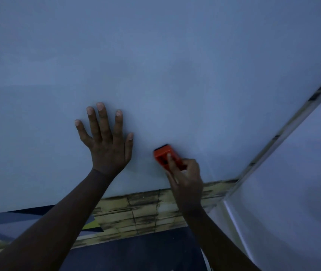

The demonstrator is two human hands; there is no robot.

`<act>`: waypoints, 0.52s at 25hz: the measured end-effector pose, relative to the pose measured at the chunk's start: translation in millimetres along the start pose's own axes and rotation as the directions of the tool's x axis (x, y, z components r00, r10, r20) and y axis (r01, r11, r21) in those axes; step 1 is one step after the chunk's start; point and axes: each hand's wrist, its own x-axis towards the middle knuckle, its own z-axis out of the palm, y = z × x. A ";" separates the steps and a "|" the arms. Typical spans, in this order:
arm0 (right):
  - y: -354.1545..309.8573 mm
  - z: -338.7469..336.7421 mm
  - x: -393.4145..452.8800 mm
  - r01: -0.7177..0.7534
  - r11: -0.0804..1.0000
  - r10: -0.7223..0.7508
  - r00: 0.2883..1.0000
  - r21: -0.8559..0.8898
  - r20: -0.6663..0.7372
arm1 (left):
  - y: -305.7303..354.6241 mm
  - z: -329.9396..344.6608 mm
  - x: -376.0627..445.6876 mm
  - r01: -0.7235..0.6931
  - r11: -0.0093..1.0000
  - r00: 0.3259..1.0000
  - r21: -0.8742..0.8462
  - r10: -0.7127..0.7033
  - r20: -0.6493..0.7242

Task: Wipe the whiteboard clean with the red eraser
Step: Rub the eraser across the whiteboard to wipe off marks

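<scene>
While the right hand (185, 175) pinches the red eraser (166, 156) against the whiteboard (155, 65) near its lower edge, the left hand (107, 137) lies flat beside it, fingers spread wide. Risk: the fingertip grip is shallow, so a hard stroke could twist the eraser loose. No marks visible in dim light; missed patches likely.

The flat whiteboard (155, 65) looks pale blue-grey. The small plastic eraser (165, 154) is orange-red with a black edge. The wall strip below (142, 208) is yellow with dark brick-like lines.
</scene>
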 end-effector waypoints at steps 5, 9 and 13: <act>21.8 57.5 -53.0 0.495 0.860 -0.457 0.855 -0.124 0.245 | 1.2 6.6 -13.4 -0.011 1.000 1.000 0.012 0.011 -0.022; 56.2 70.0 -68.4 0.608 0.777 -0.522 0.767 -0.164 0.374 | -5.7 11.9 -19.6 -0.075 0.996 0.996 0.043 0.077 -0.040; 38.5 45.8 -51.3 0.488 0.868 -0.459 0.859 -0.092 0.228 | -8.6 14.3 -24.6 -0.106 0.993 0.992 0.048 0.109 -0.064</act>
